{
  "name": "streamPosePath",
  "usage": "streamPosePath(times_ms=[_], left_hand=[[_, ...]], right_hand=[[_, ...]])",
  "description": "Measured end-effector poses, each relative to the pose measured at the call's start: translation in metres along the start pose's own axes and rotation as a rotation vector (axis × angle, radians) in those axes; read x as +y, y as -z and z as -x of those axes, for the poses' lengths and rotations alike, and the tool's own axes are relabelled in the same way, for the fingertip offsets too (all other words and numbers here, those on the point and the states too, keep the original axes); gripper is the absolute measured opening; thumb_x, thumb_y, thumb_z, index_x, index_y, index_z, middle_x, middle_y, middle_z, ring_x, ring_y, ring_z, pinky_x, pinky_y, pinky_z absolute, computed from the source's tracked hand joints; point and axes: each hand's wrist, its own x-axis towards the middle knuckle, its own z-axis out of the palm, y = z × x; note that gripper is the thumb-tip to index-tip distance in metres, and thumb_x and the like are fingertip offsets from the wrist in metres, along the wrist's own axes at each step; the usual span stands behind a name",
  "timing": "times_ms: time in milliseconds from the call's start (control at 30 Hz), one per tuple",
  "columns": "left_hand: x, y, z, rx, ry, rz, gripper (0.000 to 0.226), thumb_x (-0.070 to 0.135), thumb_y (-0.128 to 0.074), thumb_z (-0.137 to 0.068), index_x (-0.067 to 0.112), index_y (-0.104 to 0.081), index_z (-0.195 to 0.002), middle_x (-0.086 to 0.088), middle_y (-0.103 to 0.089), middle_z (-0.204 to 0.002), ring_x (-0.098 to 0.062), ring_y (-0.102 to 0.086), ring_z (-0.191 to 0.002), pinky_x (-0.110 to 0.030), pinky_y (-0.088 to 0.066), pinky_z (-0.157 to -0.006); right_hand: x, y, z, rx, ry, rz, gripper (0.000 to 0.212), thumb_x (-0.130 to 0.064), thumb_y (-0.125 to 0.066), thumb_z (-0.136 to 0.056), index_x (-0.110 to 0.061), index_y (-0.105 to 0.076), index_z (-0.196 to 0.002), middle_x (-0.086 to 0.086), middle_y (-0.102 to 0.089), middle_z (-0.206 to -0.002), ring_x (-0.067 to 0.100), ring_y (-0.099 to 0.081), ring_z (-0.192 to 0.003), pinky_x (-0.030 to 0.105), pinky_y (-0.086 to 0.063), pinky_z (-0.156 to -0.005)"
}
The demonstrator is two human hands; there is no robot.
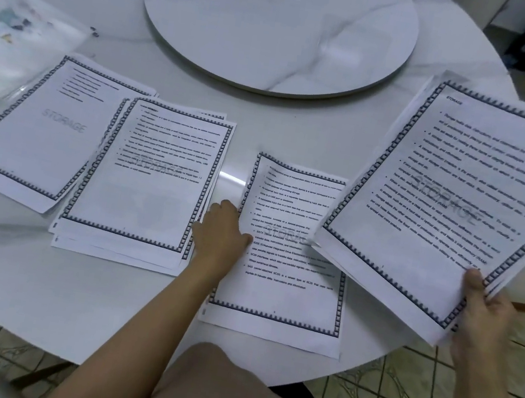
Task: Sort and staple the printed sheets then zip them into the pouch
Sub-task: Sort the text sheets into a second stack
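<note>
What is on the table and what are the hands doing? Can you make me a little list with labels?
table: round white table with a turntable in the middle
piles lying flat: cover pile at left, middle pile next to it, near sheet in front
left hand: touches the near sheet's left edge; grip unclear
right hand: holds the lifted stack, thumb on top
pouch: clear, far left, printed sheets not in it yet

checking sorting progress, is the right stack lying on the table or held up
Held up: the right grip holds the stack by its near corner, tilted over a sheet on the table.
</note>
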Motion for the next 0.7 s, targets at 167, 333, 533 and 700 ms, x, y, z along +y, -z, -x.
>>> streamPosePath(times_ms=[167,333,533,700], left_hand=[[-0.005,-0.004,0.001,0.066,-0.097,0.129,0.015,0.02,-0.057,-0.085,0.011,-0.044,-0.086,-0.007,-0.047,-0.094,-0.028,-0.052,-0.086,-0.033,-0.039,-0.067],[-0.007,0.003,0.005,0.113,-0.189,0.383,0.013,0.02,-0.042,-0.097,0.008,-0.047,-0.094,-0.003,-0.056,-0.076,-0.021,-0.052,-0.065,-0.031,-0.039,-0.055],[-0.027,0.024,-0.005,0.148,-0.175,0.432,0.016,0.011,-0.038,-0.098,0.003,-0.051,-0.103,-0.006,-0.056,-0.082,-0.017,-0.05,-0.068,-0.009,-0.034,-0.051],[-0.05,0.061,-0.013,0.207,-0.16,0.506,0.007,0.013,-0.038,-0.098,0.014,-0.044,-0.096,0.005,-0.046,-0.076,-0.013,-0.043,-0.07,-0.014,-0.032,-0.053]], right_hand=[[0.001,-0.002,-0.006,-0.027,-0.013,0.004,0.057,-0.078,-0.063,-0.054,-0.037,-0.063,-0.093,-0.024,-0.065,-0.094,-0.001,-0.06,-0.097,0.019,-0.053,-0.083],[-0.003,-0.016,-0.005,-0.082,-0.025,-0.046,0.033,-0.054,-0.061,-0.073,-0.032,-0.059,-0.099,-0.02,-0.068,-0.095,-0.003,-0.062,-0.095,0.017,-0.054,-0.079],[-0.014,-0.049,0.002,-0.167,-0.01,-0.087,0.066,-0.053,-0.061,-0.066,-0.015,-0.053,-0.119,-0.03,-0.068,-0.086,-0.008,-0.064,-0.086,0.011,-0.053,-0.073],[-0.027,-0.087,0.02,-0.241,-0.021,-0.093,0.056,-0.06,-0.065,-0.062,-0.026,-0.057,-0.106,-0.028,-0.069,-0.089,-0.006,-0.065,-0.088,0.016,-0.054,-0.076]])
